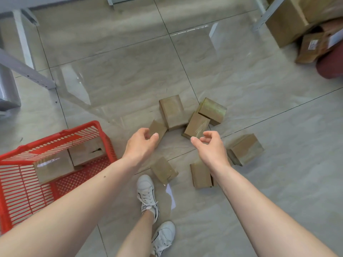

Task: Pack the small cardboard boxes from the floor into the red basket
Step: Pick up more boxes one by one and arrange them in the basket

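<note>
Your left hand [142, 140] hovers with thumb and fingers half curled at the near corner of a small tilted box [157, 129], and whether it has actually pinched that corner I cannot tell; your right hand [208, 145] is likewise half curled just short of the taped box [197, 125] and holds nothing. The risk, as I judge it, is reaching for two at once: a grip on one corner only could let the box swing and drop, and the glossy tape on the right-hand one looks slippery. The taped box leans against its neighbour [212, 110] at about one o'clock, so lifting it may shift that one. Watch your feet too: two more boxes [163, 169] [200, 175] lie close to your white shoe [147, 193] (a step forward could kick or crush them). The boxes are plain brown card, small and blocky, seven scattered on the tiled floor [278, 191], the tallest [172, 112] at twelve o'clock from your hands and another [245, 148] at three o'clock. The red basket [22, 197] sits at nine o'clock with two boxes [55, 166] already in it.
</note>
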The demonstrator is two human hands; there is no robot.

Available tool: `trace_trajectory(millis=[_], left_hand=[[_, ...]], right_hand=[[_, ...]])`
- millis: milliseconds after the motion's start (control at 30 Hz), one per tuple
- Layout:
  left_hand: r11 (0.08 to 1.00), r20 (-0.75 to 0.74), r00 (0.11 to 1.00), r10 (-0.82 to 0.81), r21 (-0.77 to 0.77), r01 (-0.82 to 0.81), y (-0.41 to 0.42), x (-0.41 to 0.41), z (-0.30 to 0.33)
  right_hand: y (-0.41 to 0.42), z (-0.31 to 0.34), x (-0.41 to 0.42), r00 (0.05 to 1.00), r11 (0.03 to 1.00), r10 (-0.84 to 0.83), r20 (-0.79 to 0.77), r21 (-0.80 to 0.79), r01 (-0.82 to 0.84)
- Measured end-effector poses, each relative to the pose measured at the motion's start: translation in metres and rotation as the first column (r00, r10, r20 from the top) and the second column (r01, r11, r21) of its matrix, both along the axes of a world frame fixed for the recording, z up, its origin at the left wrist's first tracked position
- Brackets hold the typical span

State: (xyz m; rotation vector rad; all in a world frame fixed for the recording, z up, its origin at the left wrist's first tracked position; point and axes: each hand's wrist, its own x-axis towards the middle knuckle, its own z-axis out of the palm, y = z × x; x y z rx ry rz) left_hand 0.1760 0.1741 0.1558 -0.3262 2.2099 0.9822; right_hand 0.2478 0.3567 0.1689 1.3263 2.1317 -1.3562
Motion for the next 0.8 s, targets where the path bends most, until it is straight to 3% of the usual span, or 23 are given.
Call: trace_trajectory(millis=[467,667,800], left_hand=[[1.000,0.007,1.000,-0.013,0.000,0.013,0.051,-0.082,-0.083],[0.980,-0.057,0.980,-0.189,-0.072,0.185,0.075,-0.118,-0.165],[0.948,-0.094,0.949,-0.302,-0.129,0.289,0.095,-0.145,-0.230]], right_hand=[[0.030,-0.096,-0.072,0.998,0.996,-0.020,0.056,-0.090,0.026],[0.031,-0.194,-0.095,0.981,0.969,-0.117,0.153,-0.199,0.146],[0.033,-0.268,-0.104,0.973,0.966,-0.037,0.226,-0.241,0.093]])
